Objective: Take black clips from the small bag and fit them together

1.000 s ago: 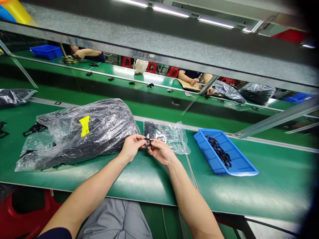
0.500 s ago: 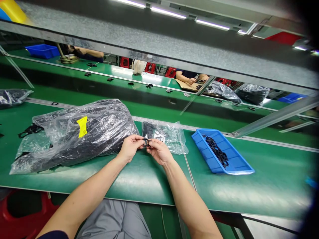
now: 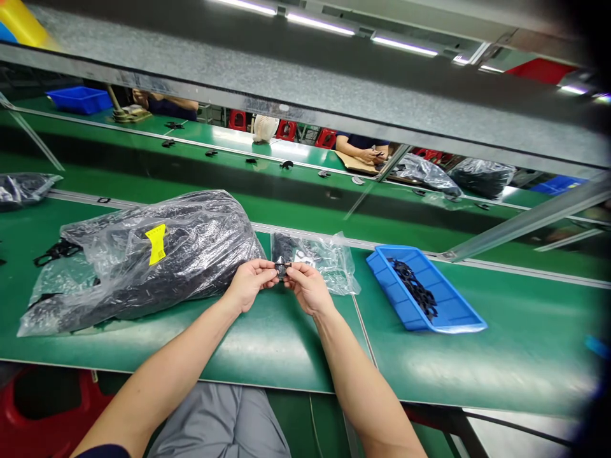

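Between my two hands is a small black plastic part (image 3: 281, 270), pinched at its two sides above the green table. My left hand (image 3: 251, 284) is closed on its left edge, and the fingers of my right hand (image 3: 308, 286) grip its right edge. Finer details of the part are too small to make out. Just behind it lies a small clear bag (image 3: 334, 261) with dark pieces and a white label. Left of my hands rests a large clear plastic bag (image 3: 205, 235) full of dark parts, with a yellow tag (image 3: 156, 244) on it.
A blue tray (image 3: 451, 299) holding several black parts stands on the right of the green table (image 3: 515, 356). Beyond runs a green conveyor belt (image 3: 305, 197). Slanting metal strut (image 3: 525, 219) rises at right. Co-workers' hands (image 3: 372, 156) are at the far bench.
The black part has been turned in my fingers, so more of its face shows. My hands stay in nearly the same place. Across the belt, a co-worker's hands have moved slightly.
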Demonstrator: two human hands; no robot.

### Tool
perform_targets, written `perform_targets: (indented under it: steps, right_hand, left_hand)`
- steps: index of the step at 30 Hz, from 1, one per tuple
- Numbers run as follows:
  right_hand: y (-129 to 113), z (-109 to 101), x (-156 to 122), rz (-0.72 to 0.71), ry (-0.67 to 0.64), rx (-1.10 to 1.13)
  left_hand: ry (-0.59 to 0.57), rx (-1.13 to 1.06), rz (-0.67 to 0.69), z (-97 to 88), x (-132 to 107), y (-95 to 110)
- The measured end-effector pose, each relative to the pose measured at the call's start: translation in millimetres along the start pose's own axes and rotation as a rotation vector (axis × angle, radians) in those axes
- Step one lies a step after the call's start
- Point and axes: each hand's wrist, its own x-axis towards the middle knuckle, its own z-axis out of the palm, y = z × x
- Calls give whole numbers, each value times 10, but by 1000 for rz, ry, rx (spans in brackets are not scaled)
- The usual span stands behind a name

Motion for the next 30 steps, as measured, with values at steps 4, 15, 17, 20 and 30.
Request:
perform_targets:
  steps: [4, 15, 17, 20, 30]
  right_hand:
    - [-6, -12, 6, 21, -36, 19]
    - [34, -42, 22, -78, -34, -53]
    - [40, -43, 29, -102, 16, -90]
    - [41, -28, 22, -49, 3, -97]
    - [53, -12, -2, -60, -89, -188]
  left_hand:
    - [-6, -4, 18, -8, 0, 0]
    - [-93, 236, 190, 22, -29, -36]
    - [-40, 388, 370, 8, -38, -35]
    - [23, 605, 617, -27, -62, -17]
    - [57, 594, 661, -34, -12, -96]
